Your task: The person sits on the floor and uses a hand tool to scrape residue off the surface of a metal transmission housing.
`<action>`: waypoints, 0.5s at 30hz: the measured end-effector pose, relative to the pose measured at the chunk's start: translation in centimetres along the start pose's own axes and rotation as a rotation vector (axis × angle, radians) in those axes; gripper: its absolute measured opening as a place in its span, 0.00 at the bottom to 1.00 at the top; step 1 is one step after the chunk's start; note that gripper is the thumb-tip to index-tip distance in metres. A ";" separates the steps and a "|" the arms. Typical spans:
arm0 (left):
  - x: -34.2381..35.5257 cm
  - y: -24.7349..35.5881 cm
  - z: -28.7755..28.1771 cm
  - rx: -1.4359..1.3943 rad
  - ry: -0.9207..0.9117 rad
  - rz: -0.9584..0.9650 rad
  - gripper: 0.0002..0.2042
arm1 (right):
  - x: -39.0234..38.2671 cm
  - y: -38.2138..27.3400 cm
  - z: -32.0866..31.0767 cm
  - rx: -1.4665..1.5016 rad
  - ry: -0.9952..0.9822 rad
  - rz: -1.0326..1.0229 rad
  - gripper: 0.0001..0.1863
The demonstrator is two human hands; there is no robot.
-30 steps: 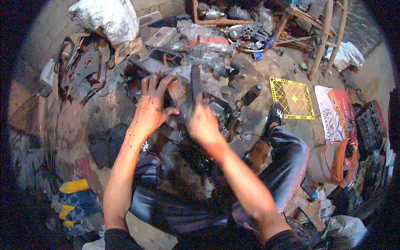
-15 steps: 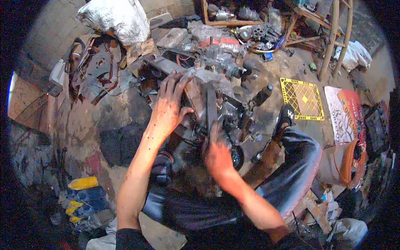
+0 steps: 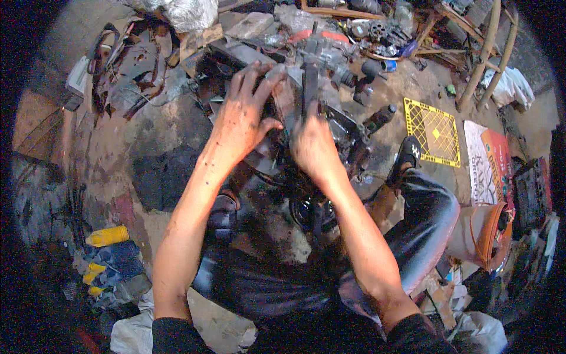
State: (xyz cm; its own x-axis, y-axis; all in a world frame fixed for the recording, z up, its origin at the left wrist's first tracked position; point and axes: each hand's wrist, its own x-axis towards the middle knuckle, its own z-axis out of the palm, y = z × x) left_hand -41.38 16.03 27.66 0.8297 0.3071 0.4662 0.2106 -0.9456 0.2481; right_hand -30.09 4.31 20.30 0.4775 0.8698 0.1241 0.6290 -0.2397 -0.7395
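Observation:
My left hand (image 3: 240,112) rests on the upper left of a greasy machine assembly (image 3: 348,127), its fingers spread and its thumb held apart. A reddish-brown metal piece (image 3: 285,97) shows just right of that hand's fingers. My right hand (image 3: 315,147), partly blurred, is closed around the near end of a long, flat, dark file-like bar (image 3: 309,82). The index finger lies along the bar, which points away from me over the assembly. What the bar touches underneath is hidden. A round black part (image 3: 309,212) sits below my right hand.
A yellow lattice panel (image 3: 433,133) and a printed sack (image 3: 483,159) lie at the right, near an orange-brown bucket (image 3: 480,236). Dark cloth (image 3: 165,177) and yellow-capped bottles (image 3: 109,237) are at the left. Metal parts (image 3: 377,35) clutter the back beside a wooden ladder (image 3: 486,56).
My right hand has moved away from me with the dark bar. My left hand stays on the assembly. The whole view has shifted, with the background higher in the picture.

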 end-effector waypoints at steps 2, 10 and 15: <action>-0.3 -0.3 -0.1 0.013 0.001 -0.001 0.42 | -2.7 -2.7 0.1 0.123 0.050 0.086 0.21; 0.4 -0.6 0.0 0.000 0.019 0.026 0.43 | -1.3 -1.1 -0.5 -0.344 0.077 -0.167 0.11; 0.7 -0.7 0.3 0.030 0.092 0.095 0.44 | -7.0 -0.9 1.6 0.020 0.223 -0.067 0.32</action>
State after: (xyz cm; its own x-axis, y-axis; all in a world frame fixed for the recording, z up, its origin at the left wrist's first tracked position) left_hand -40.73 16.88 27.54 0.7960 0.2234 0.5625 0.1500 -0.9732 0.1743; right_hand -34.94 -0.91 19.06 0.5604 0.7663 0.3143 0.6523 -0.1744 -0.7376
